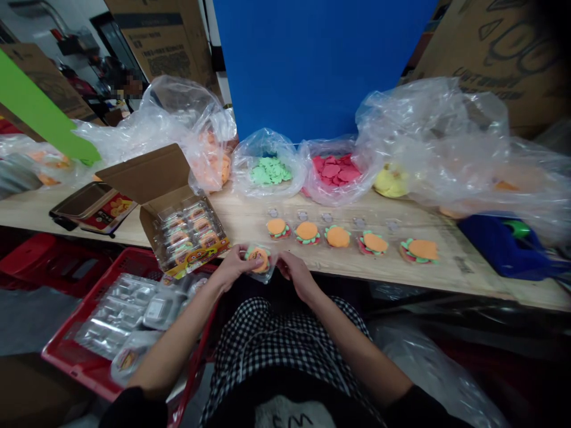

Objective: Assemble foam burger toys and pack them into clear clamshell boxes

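The left hand grips a foam burger in a clear plastic tray, while the curled right hand meets the tray's other side, its hold unclear. These sit just in front of the row of finished burgers, with an open carton of packaged burgers to that row's left and bags of green and red foam pieces behind it.

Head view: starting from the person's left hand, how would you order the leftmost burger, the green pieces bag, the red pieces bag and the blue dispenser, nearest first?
1. Leftmost foam burger, on the table ahead of the left hand.
2. Green pieces bag, behind it.
3. Red pieces bag, to the right.
4. Blue dispenser, far right.
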The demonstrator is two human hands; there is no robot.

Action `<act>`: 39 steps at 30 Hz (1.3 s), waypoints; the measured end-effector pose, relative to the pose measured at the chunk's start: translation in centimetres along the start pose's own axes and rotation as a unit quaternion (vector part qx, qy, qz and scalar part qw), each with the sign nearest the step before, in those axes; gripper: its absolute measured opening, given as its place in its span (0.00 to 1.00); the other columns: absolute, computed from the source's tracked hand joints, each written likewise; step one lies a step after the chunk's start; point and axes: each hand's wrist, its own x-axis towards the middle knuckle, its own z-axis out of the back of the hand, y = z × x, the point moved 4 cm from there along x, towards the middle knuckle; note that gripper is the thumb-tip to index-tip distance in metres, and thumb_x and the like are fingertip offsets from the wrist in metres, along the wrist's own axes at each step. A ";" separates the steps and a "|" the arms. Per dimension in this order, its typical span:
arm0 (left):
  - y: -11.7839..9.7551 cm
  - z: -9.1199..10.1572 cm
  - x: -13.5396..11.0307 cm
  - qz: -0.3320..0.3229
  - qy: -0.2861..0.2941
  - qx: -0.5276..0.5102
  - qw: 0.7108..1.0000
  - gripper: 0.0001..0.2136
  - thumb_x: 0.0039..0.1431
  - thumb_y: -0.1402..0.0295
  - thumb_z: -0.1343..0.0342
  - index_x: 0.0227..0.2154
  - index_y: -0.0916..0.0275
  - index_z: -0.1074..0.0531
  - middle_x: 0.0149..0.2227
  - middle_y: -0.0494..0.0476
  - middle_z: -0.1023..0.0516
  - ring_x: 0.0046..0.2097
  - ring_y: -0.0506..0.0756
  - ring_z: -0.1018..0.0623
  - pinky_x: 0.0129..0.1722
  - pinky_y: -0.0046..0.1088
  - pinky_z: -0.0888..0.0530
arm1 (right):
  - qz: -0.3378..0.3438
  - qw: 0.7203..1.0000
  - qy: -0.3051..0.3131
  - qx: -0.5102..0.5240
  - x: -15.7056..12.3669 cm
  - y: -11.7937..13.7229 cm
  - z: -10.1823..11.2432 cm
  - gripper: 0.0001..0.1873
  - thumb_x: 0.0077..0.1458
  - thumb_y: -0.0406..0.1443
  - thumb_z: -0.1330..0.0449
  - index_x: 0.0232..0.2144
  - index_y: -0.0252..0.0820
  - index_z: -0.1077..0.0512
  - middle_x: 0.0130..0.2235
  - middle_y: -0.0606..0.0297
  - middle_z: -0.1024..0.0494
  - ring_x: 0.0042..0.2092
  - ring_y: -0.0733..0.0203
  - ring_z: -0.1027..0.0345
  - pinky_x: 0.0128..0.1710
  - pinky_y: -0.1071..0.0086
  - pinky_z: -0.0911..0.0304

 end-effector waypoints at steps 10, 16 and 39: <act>-0.5 -4.4 -3.2 0.024 0.056 -0.105 0.993 0.26 0.32 0.67 0.34 0.38 0.67 0.33 0.35 0.56 0.27 0.34 0.51 0.28 0.38 0.28 0.32 | 0.091 0.992 0.012 -0.092 -2.2 1.6 1.0 0.16 0.52 0.45 0.48 0.21 0.41 0.42 0.22 0.72 0.43 0.26 0.68 0.49 0.26 0.75 0.48; -0.9 -5.6 -4.6 -0.011 0.090 -0.007 0.996 0.27 0.31 0.65 0.34 0.39 0.66 0.34 0.34 0.54 0.28 0.34 0.51 0.29 0.35 0.27 0.32 | 0.146 0.947 0.090 -0.273 -4.2 3.8 2.8 0.17 0.56 0.44 0.53 0.21 0.41 0.40 0.24 0.69 0.40 0.29 0.66 0.46 0.30 0.72 0.47; 6.2 -12.3 -10.8 -0.033 0.236 0.325 0.915 0.23 0.32 0.61 0.37 0.35 0.62 0.33 0.33 0.52 0.27 0.33 0.55 0.28 0.31 0.27 0.35 | 0.097 0.850 0.303 -0.420 -12.3 0.0 4.6 0.17 0.58 0.42 0.54 0.21 0.41 0.40 0.24 0.68 0.38 0.30 0.65 0.45 0.30 0.71 0.48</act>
